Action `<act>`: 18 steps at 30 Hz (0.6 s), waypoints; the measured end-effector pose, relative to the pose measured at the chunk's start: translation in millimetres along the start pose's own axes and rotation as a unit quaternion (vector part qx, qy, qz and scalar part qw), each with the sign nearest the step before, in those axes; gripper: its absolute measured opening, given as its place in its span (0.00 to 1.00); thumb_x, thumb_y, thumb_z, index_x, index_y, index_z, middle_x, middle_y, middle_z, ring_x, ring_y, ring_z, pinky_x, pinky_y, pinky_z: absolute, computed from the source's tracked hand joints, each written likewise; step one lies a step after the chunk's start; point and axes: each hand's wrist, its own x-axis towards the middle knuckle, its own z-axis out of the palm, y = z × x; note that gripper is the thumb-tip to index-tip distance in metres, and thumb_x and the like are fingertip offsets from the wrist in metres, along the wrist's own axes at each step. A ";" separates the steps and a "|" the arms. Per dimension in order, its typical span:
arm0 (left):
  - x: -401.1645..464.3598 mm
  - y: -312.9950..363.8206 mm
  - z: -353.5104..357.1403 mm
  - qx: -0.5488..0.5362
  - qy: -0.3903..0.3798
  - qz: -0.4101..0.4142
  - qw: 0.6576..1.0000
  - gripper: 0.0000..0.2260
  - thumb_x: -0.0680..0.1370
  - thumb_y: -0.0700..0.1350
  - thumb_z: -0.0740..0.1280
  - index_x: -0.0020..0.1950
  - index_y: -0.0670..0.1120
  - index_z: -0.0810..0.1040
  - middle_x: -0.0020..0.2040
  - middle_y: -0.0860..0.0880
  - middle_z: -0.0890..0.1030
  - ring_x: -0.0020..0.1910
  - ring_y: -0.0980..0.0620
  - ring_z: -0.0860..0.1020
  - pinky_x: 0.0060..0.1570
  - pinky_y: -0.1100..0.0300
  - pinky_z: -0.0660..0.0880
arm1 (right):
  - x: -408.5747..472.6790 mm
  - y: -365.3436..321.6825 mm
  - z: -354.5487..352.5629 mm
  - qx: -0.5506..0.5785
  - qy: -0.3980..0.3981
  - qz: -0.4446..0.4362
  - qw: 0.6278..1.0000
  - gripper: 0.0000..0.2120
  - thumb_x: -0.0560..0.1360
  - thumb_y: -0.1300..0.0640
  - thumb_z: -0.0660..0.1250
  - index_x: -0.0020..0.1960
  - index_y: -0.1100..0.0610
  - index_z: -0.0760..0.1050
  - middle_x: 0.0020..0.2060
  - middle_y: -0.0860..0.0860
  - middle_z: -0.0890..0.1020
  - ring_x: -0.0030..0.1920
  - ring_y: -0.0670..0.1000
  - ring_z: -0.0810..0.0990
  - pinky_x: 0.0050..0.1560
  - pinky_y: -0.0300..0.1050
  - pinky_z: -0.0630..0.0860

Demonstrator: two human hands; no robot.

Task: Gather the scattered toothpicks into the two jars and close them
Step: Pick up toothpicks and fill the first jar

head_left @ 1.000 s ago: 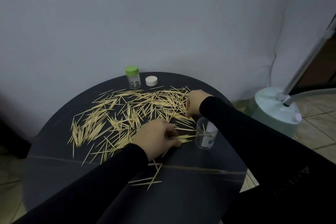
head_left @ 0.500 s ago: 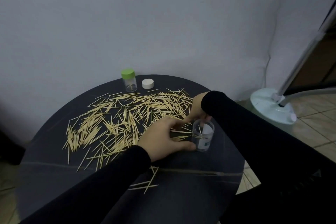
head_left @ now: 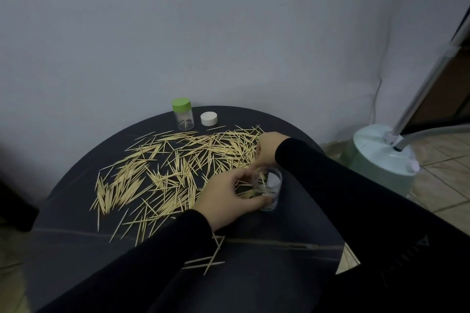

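— Toothpicks (head_left: 178, 162): where do they lie?
— Scattered over the round dark counter (head_left: 254, 256), mostly beyond and outward of the left hand (head_left: 229, 198); a few loose ones lie near its sleeve.
— And the hands?
— The left hand curls thumb and fingers round the open clear jar (head_left: 269, 190), which stands upright with several toothpicks inside. The right hand (head_left: 267, 151) sits just beyond the jar, fingers bunched downward among the toothpicks; whether it pinches any, I cannot tell.
— The second jar?
— The green-lidded jar (head_left: 182, 114) stands well beyond both hands near the wall, with a white lid (head_left: 209, 118) beside it.
— Any writing?
— A pale label on the open jar, unreadable.
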 end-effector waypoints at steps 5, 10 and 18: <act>0.7 -6.4 -16.7 0.111 -0.036 -0.011 0.993 0.31 0.66 0.56 0.77 0.67 0.57 0.71 0.59 0.61 0.74 0.58 0.63 0.71 0.61 0.65 0.67 | 1.2 -6.9 3.2 0.003 0.004 -0.017 1.000 0.22 0.67 0.45 0.77 0.52 0.59 0.80 0.43 0.52 0.84 0.45 0.50 0.83 0.44 0.43 0.80; 0.2 -17.5 -30.3 0.271 -0.036 0.004 0.962 0.17 0.74 0.60 0.68 0.61 0.56 0.77 0.55 0.58 0.76 0.55 0.59 0.74 0.59 0.59 0.71 | 3.8 -8.5 5.8 0.014 0.014 -0.028 0.999 0.22 0.69 0.45 0.75 0.55 0.59 0.78 0.46 0.53 0.83 0.48 0.51 0.82 0.53 0.47 0.80; 9.3 -23.5 -36.2 0.351 -0.049 0.060 0.933 0.12 0.79 0.55 0.61 0.60 0.56 0.79 0.54 0.56 0.78 0.53 0.57 0.76 0.57 0.57 0.73 | 15.0 -12.9 4.9 0.004 0.010 -0.077 0.997 0.12 0.72 0.50 0.73 0.51 0.55 0.81 0.50 0.50 0.82 0.50 0.48 0.79 0.52 0.45 0.78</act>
